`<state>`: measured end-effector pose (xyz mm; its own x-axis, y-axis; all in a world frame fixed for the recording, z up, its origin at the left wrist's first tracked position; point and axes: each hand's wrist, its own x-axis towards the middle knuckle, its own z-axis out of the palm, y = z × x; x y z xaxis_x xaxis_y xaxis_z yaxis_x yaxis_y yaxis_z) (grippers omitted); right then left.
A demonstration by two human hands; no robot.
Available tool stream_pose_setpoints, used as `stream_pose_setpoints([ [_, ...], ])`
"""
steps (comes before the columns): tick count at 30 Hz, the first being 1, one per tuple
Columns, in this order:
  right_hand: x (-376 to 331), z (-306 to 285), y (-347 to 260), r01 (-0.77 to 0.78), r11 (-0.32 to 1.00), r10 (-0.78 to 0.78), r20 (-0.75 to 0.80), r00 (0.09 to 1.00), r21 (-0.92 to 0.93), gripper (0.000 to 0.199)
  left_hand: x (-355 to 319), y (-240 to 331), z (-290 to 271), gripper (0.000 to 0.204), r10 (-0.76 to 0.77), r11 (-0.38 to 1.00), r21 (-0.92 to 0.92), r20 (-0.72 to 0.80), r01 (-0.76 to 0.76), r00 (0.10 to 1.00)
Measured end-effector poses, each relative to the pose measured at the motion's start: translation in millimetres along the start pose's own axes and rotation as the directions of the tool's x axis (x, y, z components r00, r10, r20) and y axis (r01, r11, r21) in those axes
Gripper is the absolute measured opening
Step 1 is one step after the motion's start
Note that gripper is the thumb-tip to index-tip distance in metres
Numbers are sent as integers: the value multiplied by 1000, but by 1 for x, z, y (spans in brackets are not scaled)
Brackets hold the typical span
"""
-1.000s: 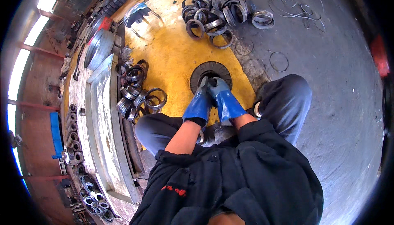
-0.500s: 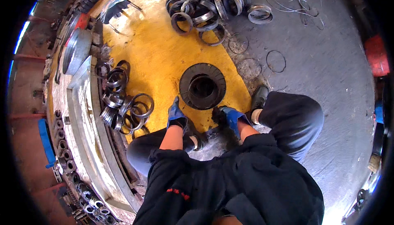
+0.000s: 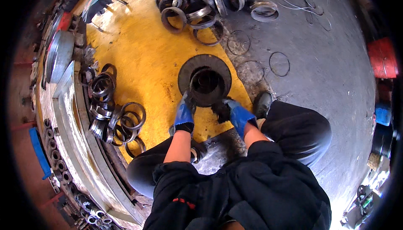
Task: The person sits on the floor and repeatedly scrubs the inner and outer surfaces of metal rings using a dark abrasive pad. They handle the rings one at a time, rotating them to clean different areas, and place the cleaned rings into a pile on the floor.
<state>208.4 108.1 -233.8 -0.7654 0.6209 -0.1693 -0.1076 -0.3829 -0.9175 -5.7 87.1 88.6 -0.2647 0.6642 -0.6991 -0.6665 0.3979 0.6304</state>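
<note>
- Your left hand (image 3: 184,114), in a blue glove, now rests on the near-left rim of the dark flanged disc (image 3: 204,80); its grip curls over that edge, pinching the rim.
- Your right hand (image 3: 235,113), also gloved in blue, sits at the disc's near-right rim. Its dark fingertips (image 3: 220,108) touch the edge, but you cannot tell whether the grip is closed on it.
- Half a second ago both hands were lower, just short of the disc, near your knees; a second ago they were pressed together on top of it. Now they are spread apart, one at each side.
- The disc lies flat on the yellow floor patch (image 3: 138,62), in the same spot as before, its round centre opening uncovered.
- A heap of steel rings (image 3: 197,3) lies beyond the disc, at the far edge of the yellow patch.
- A second cluster of rings (image 3: 115,112) lies to your left, beside the long metal frame (image 3: 71,116).
- Thin wire hoops (image 3: 279,64) lie on the grey floor to the right, well apart from your hands.
</note>
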Motion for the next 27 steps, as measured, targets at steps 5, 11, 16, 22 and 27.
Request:
stream_pose_setpoints([
  [5, 39, -16, -102, 39, 689, 529, -539, 655, 724, 12, 36, -11, -2, 55, -107, 986, 137, 123, 90, 987],
  [11, 29, 58, -238, 126, 908, 222, -712, 666, 401, 29, 25, -26, 22, 53, -154, 988, 52, 126, 149, 980],
  [16, 12, 128, -322, -149, 977, 17, -638, 770, -153, 41, -17, -12, 23, 49, -119, 986, -90, 183, 138, 976],
  [22, -9, 200, -373, 87, 589, -502, -279, 819, -804, 45, -40, 18, 26, 44, -19, 986, -143, 399, 82, 917],
  [27, 1, 194, -425, 293, 739, -504, -209, 838, -607, 47, -63, 82, 41, 40, 75, 987, -157, 676, 44, 733],
])
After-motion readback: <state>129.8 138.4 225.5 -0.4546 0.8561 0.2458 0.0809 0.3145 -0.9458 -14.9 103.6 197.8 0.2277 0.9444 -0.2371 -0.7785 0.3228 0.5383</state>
